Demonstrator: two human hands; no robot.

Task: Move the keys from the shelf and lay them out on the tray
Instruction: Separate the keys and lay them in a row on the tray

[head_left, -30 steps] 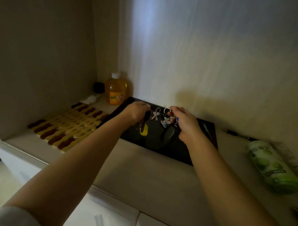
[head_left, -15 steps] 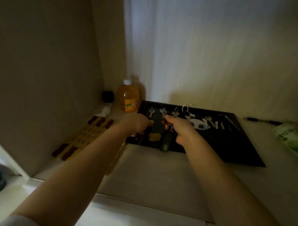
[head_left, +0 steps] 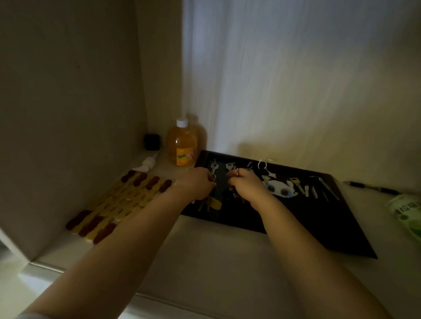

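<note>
A black tray [head_left: 305,224] lies on the pale shelf top. Several silver keys [head_left: 214,168] sit in a row along its far edge, with a white cartoon keychain [head_left: 281,188] and more keys [head_left: 311,190] to the right. My left hand [head_left: 196,186] rests over the tray's left part, fingers closed on a bunch with a yellow tag [head_left: 214,203]. My right hand [head_left: 248,185] is just beside it, pinching a key ring with a dark fob, mostly hidden under the hand.
An orange-liquid bottle [head_left: 181,146] stands behind the tray's left corner, with a small black box [head_left: 152,141] beside it. A yellow and brown slatted mat [head_left: 122,204] lies left. A pen [head_left: 368,187] and a green canister [head_left: 412,216] lie right.
Both hands have lowered further onto the tray's left part, still holding the key bunches. The view has shifted slightly, so the tray's right side shows more.
</note>
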